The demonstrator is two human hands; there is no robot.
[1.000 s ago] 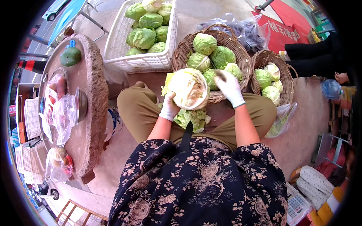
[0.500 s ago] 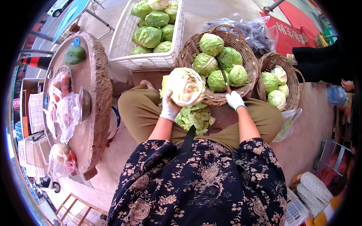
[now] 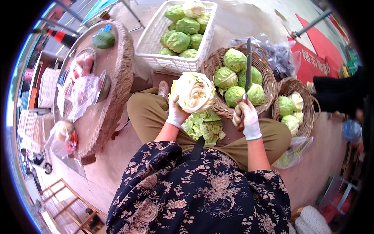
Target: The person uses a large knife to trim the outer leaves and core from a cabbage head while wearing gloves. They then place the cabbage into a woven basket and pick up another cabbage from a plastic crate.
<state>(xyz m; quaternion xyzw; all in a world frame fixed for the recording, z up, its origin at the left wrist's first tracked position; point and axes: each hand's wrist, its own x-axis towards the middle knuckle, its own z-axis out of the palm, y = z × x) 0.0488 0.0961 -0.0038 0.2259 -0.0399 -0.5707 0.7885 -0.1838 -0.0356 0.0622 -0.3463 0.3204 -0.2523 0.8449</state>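
My gloved left hand (image 3: 176,111) grips a large cabbage (image 3: 193,93) from its lower left side. The cabbage's pale side, with brownish marks, faces up. A long knife (image 3: 248,66) is closed in my gloved right hand (image 3: 246,117), its blade upright over the wicker basket (image 3: 215,58). Several green cabbages (image 3: 234,59) sit in that basket. Loose cabbage leaves (image 3: 203,126) lie heaped between my legs, just below the held cabbage. Blade and cabbage are apart.
A white plastic crate (image 3: 167,62) full of cabbages stands ahead. To the right is a smaller wicker basket (image 3: 309,111) with several cabbages. A stone-edged table (image 3: 117,66) on the left bears plastic bags (image 3: 83,91) and a green gourd (image 3: 103,39). A person's dark-clothed legs (image 3: 335,87) are at right.
My right hand has lifted the knife from among the basket's cabbages, and its blade now points up. My left hand still holds the cabbage. The view has shifted, moving the surroundings rightward.
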